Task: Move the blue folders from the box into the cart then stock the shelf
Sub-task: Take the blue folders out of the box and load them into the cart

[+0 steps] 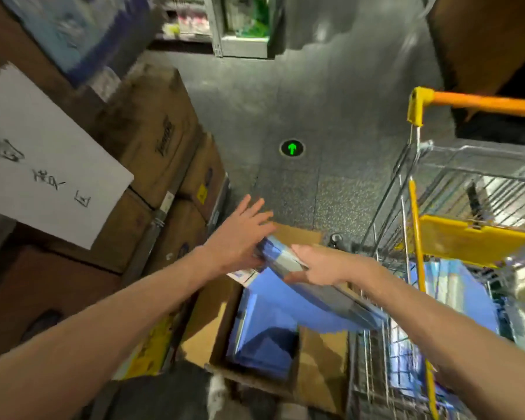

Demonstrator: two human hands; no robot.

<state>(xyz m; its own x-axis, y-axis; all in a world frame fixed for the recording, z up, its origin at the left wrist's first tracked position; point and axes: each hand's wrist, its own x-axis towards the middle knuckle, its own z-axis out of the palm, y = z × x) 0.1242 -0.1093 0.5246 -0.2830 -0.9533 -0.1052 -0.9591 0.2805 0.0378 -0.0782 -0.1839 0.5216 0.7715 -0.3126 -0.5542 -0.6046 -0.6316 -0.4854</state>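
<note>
Blue folders (315,301), a thick bundle held on a slant, hang between your two hands just above the open box (322,359) on the floor, their lower end reaching the wire side of the cart (406,165) at your right. Your right hand (319,265) is clamped on the bundle's upper edge, thumb on top and fingers curled beneath, taking what looks like most of the weight. Your left hand (240,234) lies spread against the far end, fingers straight, apparently to square the bundle and stop loose covers sliding out. Both hands sit close together at one end, which likely explains the tilt. A remaining stack (261,338) of the same blue lies flat in the box, so the transfer appears only partly done, and a blue pile (455,292) shows through the cart's wires below the yellow seat flap (467,241). Brown cartons (152,137) stand stacked at your left, one bearing a white handwritten sheet (43,153); a green arrow (291,148) marks the floor ahead. Blur hides the finer detail of your grip.
</note>
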